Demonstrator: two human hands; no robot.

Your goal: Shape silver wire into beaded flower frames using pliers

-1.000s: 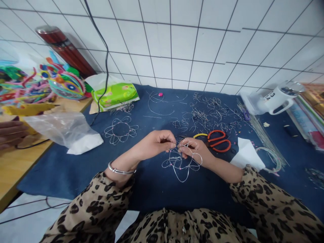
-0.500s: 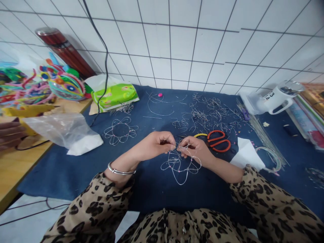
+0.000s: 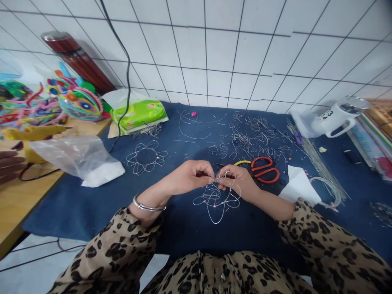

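A flower-shaped wire frame [image 3: 216,221] with looped petals and small pink ties hangs below my fingertips. My left hand [image 3: 195,177] pinches its upper edge between thumb and forefinger. Almost touching it, my right hand [image 3: 237,181] is closed on the same frame from the other side, with a wire loop passing over its fingers. The exact spot between the fingertips is too small to make out. A second wire flower [image 3: 146,158] lies flat on the dark blue cloth [image 3: 92,212] to the left. Just beyond my right hand are orange-handled scissors [image 3: 265,170] and a yellow-handled tool [image 3: 243,162].
Bent wire scraps [image 3: 245,136] are scattered at the back. At right lie straight wires [image 3: 326,167], white paper [image 3: 295,185], a wire coil [image 3: 336,196] and a white mug [image 3: 339,118]. A green tissue pack [image 3: 141,116], a plastic bag [image 3: 76,157] and another person's hand [image 3: 10,165] are at left.
Both hands keep their pinch on the wire flower. My left hand has shifted slightly right, closer to the right fingertips, and the hanging loops have swung a little to the left.
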